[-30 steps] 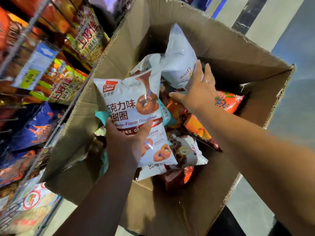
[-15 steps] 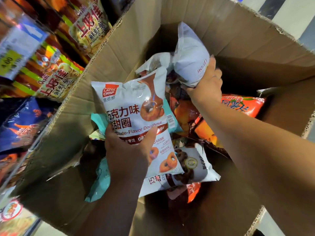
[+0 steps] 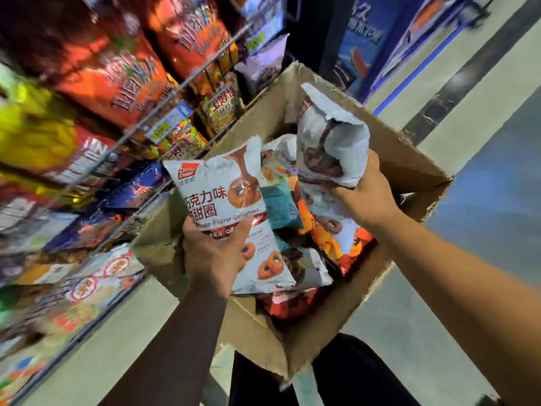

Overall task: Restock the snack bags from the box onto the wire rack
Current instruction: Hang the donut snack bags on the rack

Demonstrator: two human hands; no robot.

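Note:
An open cardboard box (image 3: 409, 165) sits on the floor beside the wire rack (image 3: 140, 127). My left hand (image 3: 216, 253) grips the lower part of a white doughnut snack bag (image 3: 222, 189), held face-up above the box's left side. My right hand (image 3: 366, 197) grips a second white snack bag (image 3: 328, 148), lifted upright above the box with its back toward me. Several more bags, white, teal (image 3: 278, 203) and orange (image 3: 328, 244), lie inside the box.
The wire rack on the left holds rows of red, orange, yellow and blue snack bags, with a price tag (image 3: 172, 118) on its front rail. A blue display stand (image 3: 363, 45) rises behind the box. Pale floor surrounds the box on the right and front.
My right hand closed on the second white bag and lifted it up out of the box. The left hand kept its bag and rose slightly. The view swung up toward the rack.

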